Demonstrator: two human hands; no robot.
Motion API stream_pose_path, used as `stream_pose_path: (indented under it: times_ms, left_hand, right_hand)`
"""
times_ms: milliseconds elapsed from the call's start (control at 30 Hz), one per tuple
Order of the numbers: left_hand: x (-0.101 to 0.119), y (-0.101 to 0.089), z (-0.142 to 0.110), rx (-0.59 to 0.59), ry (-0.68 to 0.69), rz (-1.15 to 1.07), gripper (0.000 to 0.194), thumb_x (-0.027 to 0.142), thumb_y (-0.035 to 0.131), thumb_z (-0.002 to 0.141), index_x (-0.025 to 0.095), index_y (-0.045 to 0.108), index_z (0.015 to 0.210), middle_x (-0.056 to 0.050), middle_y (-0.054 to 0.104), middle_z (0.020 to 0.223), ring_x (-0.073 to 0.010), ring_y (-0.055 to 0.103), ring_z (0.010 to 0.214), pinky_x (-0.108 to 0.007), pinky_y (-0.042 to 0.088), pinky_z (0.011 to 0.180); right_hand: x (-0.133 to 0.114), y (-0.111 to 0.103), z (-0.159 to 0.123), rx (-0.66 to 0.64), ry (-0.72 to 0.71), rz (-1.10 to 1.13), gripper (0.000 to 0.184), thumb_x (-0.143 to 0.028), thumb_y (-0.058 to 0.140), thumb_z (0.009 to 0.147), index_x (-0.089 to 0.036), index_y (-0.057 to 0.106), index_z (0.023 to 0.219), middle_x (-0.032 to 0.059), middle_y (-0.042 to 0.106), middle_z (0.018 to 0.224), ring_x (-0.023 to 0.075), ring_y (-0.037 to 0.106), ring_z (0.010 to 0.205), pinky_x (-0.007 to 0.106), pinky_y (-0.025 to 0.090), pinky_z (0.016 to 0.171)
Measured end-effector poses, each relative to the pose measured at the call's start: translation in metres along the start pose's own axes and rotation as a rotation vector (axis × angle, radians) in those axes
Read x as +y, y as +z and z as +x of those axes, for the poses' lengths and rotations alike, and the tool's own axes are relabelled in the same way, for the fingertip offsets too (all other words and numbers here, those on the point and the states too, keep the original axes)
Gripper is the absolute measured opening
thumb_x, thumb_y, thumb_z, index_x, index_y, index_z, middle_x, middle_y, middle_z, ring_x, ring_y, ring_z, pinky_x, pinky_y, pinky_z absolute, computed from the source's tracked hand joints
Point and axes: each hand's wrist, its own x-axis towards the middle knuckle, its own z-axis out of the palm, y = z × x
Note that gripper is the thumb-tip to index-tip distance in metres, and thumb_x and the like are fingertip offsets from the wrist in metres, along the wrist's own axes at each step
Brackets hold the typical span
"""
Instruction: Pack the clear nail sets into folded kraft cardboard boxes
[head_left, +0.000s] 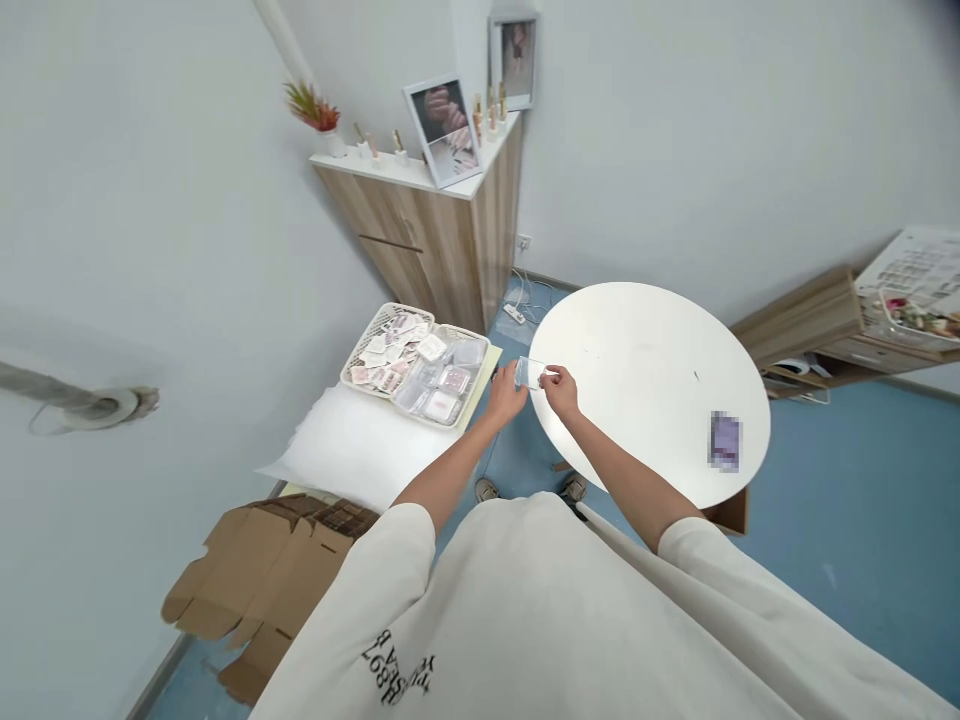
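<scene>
The left hand (508, 393) and right hand (561, 391) each pinch one end of a small clear plastic case (531, 374), fingers nearly closed on its edges. The case lies between them, its long axis running from hand to hand, with neither hand clearly nearer. It is held beside the near-left edge of the round white table (645, 345). Left of the left hand, white baskets (346, 372) hold printed cards (406, 325) and clear packets (469, 353). Black lettering on the shirt (510, 600) includes "8897"-like digits, not surely legible; I cannot read any labels on the cards.
</scene>
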Motion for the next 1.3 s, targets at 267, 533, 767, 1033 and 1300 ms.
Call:
stream_pose_path:
  times_ms: [267,533,767,1033,1300]
  left_hand:
    - [0.071,0.144,0.003,-0.229,-0.199,-0.138,0.065,0.016,0.061,0.082,0.018,0.047,0.146,-0.013,0.058,0.129,-0.0207,0.064,0.105,-0.031,0.049,0.093]
    - [0.127,0.255,-0.012,-0.402,-0.392,-0.151,0.033,0.020,0.065,0.079,0.019,0.065,0.112,-0.005,0.068,0.098,-0.0202,0.063,0.089,-0.029,0.047,0.079]
    - [0.122,0.318,-0.019,-0.497,-0.455,-0.131,0.025,0.022,0.063,0.079,0.021,0.063,0.103,-0.004,0.067,0.098,-0.0202,0.062,0.089,-0.031,0.047,0.081]
    - [0.112,0.335,-0.010,-0.546,-0.428,-0.065,0.024,0.022,0.058,0.080,0.021,0.064,0.104,-0.005,0.069,0.100,-0.0216,0.064,0.092,-0.034,0.050,0.083]
    - [0.121,0.326,0.017,-0.493,-0.282,-0.053,0.050,0.011,0.055,0.078,0.021,0.056,0.127,-0.011,0.060,0.136,-0.0239,0.057,0.125,-0.036,0.045,0.102]
  right_hand:
    - [0.079,-0.148,0.013,0.037,0.130,-0.139,0.027,-0.036,0.055,0.083,-0.024,0.063,0.106,0.0017,0.074,0.092,0.0199,0.068,0.083,0.033,0.052,0.080]
    - [0.167,-0.246,0.017,-0.069,0.213,-0.287,0.033,-0.033,0.056,0.087,-0.021,0.064,0.117,0.0069,0.068,0.112,0.0204,0.065,0.101,0.034,0.050,0.093]
    - [0.220,-0.276,0.017,-0.146,0.259,-0.327,0.051,-0.017,0.056,0.081,-0.020,0.060,0.132,0.0093,0.062,0.118,0.0200,0.063,0.096,0.033,0.050,0.092]
    - [0.240,-0.281,0.020,-0.140,0.284,-0.280,0.054,-0.017,0.057,0.080,-0.020,0.059,0.134,0.0106,0.060,0.124,0.0212,0.062,0.098,0.035,0.050,0.096]
    - [0.227,-0.279,-0.023,-0.066,0.423,-0.120,0.029,-0.022,0.055,0.081,-0.024,0.068,0.107,0.0041,0.069,0.113,0.0199,0.065,0.101,0.037,0.052,0.097]
